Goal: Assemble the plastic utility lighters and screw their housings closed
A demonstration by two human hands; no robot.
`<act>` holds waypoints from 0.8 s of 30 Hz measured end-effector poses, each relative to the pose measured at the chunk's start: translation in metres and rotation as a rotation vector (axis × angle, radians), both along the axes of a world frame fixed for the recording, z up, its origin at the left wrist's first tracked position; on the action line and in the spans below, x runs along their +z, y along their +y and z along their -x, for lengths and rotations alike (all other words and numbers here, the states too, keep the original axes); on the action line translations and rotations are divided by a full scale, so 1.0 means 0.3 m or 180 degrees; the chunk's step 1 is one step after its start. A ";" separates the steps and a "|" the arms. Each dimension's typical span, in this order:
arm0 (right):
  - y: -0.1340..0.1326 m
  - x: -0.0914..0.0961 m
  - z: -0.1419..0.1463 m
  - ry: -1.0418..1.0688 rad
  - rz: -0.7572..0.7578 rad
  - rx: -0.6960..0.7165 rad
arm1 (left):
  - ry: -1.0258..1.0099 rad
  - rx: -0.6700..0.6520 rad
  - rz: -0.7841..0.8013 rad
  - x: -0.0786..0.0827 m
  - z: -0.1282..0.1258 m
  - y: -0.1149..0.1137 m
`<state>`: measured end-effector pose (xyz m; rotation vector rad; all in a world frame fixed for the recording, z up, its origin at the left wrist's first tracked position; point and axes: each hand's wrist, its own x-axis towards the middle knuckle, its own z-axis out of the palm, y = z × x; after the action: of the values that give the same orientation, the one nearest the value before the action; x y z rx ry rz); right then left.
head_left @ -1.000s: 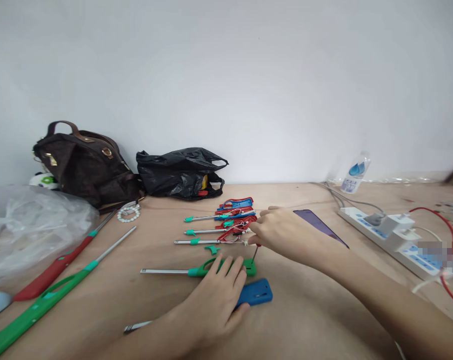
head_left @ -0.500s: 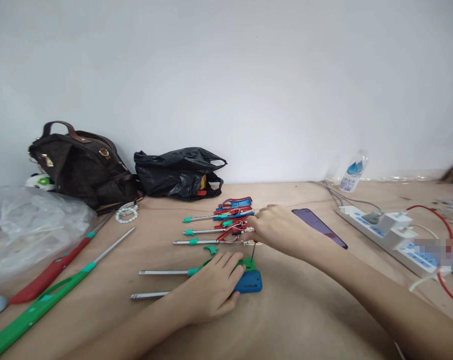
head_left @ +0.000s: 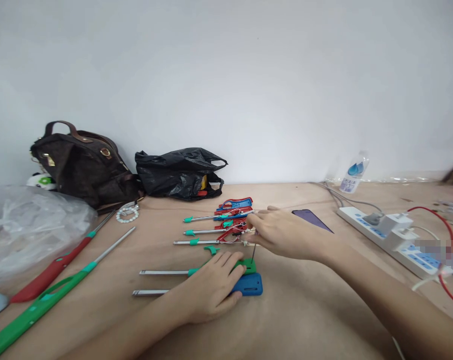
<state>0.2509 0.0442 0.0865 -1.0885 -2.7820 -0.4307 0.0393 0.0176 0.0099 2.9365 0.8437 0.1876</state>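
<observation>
My left hand (head_left: 210, 287) lies flat with fingers stretched over a blue-handled long lighter (head_left: 249, 284) and a green-handled one (head_left: 249, 265), both pointing left on the wooden table (head_left: 309, 310). My right hand (head_left: 282, 233) is closed in a pinch on a thin dark screwdriver (head_left: 253, 252) whose tip stands on the green handle. Just beyond lie three half-open lighter assemblies (head_left: 220, 230) with red and blue shells and loose wires.
At left lie a big green lighter (head_left: 42, 303), a red one (head_left: 51, 270) and a clear plastic bag (head_left: 27, 227). A brown handbag (head_left: 85, 165), a black bag (head_left: 181, 172), a bead bracelet (head_left: 127, 214), a phone (head_left: 312, 219), a power strip (head_left: 395, 237) and a bottle (head_left: 354, 172) stand further back.
My left hand slid the blue lighter up and left until it lies parallel beside the green one. My right hand stayed pinched on the screwdriver, shifting only slightly.
</observation>
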 end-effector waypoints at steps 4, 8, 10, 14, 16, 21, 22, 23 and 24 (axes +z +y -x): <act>-0.014 0.006 -0.001 -0.0047 0.0087 -0.0027 | 0.0088 0.0025 -0.0013 0.001 -0.004 -0.002; -0.002 0.001 0.018 -0.0149 -0.0027 -0.0260 | 0.0120 0.0029 0.0007 0.001 -0.005 -0.001; -0.003 0.002 0.013 0.0023 0.0075 -0.0131 | 0.0070 0.0056 0.0056 0.004 -0.005 -0.001; -0.015 0.004 -0.002 0.0209 0.0236 0.0203 | -0.0125 0.0175 0.0307 0.014 -0.011 -0.003; -0.011 -0.003 0.005 0.0108 0.0126 0.0148 | -0.0245 0.0232 0.0394 0.017 -0.014 -0.004; 0.007 -0.016 0.038 -0.0067 -0.0151 -0.0156 | -0.0436 0.0255 0.0451 0.013 -0.015 -0.005; 0.004 -0.012 0.037 -0.0016 -0.0107 -0.0125 | -0.0454 0.0255 0.0468 0.012 -0.013 -0.005; -0.002 -0.007 0.032 0.0057 -0.0039 -0.0056 | -0.0464 0.0257 0.0490 0.011 -0.011 -0.004; -0.010 0.000 0.025 0.0135 0.0046 0.0031 | -0.0472 0.0256 0.0510 0.011 -0.010 -0.004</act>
<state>0.2434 0.0413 0.0864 -1.0739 -2.7566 -0.3825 0.0422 0.0165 0.0131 2.7047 0.9100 0.3227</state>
